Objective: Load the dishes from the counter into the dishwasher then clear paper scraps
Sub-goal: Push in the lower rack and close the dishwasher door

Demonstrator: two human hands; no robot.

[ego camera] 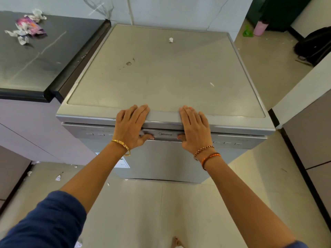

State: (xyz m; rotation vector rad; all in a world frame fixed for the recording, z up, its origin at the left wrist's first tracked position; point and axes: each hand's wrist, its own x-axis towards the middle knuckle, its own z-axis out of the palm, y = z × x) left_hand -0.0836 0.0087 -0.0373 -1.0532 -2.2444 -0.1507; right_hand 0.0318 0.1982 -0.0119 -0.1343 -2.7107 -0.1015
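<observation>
A silver dishwasher point(161, 72) stands in front of me with its door point(161, 158) closed. My left hand point(130, 124) and my right hand point(195, 126) lie flat on the front edge of its top, fingers straight, while both thumbs touch the handle strip of the door below. A crumpled paper scrap point(171, 39) lies at the back of the dishwasher's top, and a small sliver of paper point(212, 84) lies further right. On the dark counter point(35, 65) to the left are several paper scraps point(21, 35) and a purple wrapper point(30, 25). No dishes are in view.
More paper bits point(58, 177) lie on the tiled floor at the left, near the cabinet base. A pink bottle point(260, 27), a green object point(248, 32) and a black backpack point(315, 45) sit on the floor at the far right. Cabinets flank both sides.
</observation>
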